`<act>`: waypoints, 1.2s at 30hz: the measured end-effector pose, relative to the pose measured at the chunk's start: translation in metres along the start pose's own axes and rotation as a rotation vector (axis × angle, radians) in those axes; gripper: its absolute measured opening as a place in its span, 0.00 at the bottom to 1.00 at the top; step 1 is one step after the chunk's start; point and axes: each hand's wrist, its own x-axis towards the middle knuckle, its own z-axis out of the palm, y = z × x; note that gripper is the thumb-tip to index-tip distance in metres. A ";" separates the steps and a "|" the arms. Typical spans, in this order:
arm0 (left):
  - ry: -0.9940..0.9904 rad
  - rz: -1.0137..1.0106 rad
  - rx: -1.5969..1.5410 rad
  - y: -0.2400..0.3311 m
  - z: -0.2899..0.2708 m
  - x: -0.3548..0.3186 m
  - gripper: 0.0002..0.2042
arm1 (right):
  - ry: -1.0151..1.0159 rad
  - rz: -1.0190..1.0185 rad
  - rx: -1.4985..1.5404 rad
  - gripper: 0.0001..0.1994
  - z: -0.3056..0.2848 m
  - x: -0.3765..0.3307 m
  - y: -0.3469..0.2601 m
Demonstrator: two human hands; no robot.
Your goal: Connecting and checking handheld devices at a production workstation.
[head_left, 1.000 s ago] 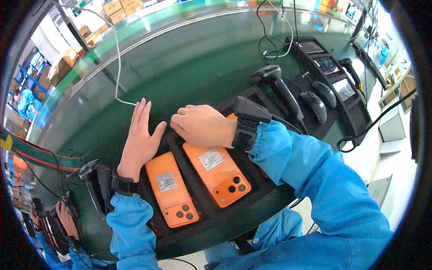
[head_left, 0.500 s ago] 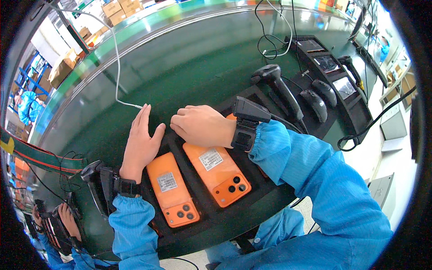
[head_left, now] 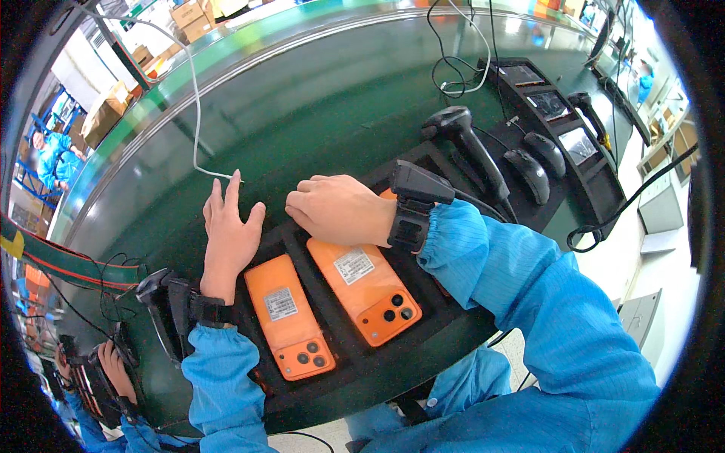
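Here the left hand (head_left: 226, 234) lies flat and open, fingers spread, on the tray (head_left: 423, 343) edge, while the right hand (head_left: 340, 210) rests loosely curled, gripping nothing, on the tray just beside it. Two orange phones lie face down in slots just below the hands: the left phone (head_left: 288, 315) beside the left wrist, the right phone (head_left: 364, 288) under the right hand's heel. Both run lengthwise away from the fingers, cameras at the near end.

Bright, even light falls from overhead, and the green table (head_left: 317, 98) throws back a soft pale sheen along its far side. Shadows are faint, just a dark edge under the hands. The middle of the view is sharp. Toward the rim everything bends and squeezes, straight edges curve, and a black ring closes the corners. The far windows wash out white.
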 end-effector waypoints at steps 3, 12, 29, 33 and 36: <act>-0.054 0.056 -0.011 -0.006 0.000 0.004 0.36 | -0.010 -0.020 -0.015 0.11 0.001 0.001 -0.001; -0.114 -0.008 -0.043 0.000 -0.004 0.003 0.37 | -0.017 0.006 -0.010 0.10 0.002 0.000 -0.001; -0.058 0.028 -0.092 0.002 -0.006 0.001 0.37 | -0.011 0.012 -0.003 0.11 -0.002 0.000 -0.002; -0.054 -0.005 -0.111 0.005 -0.007 0.002 0.39 | -0.007 0.009 0.005 0.12 0.000 0.000 0.000; -0.016 0.038 -0.117 0.000 -0.004 0.003 0.40 | -0.019 0.024 0.006 0.12 -0.002 0.000 -0.002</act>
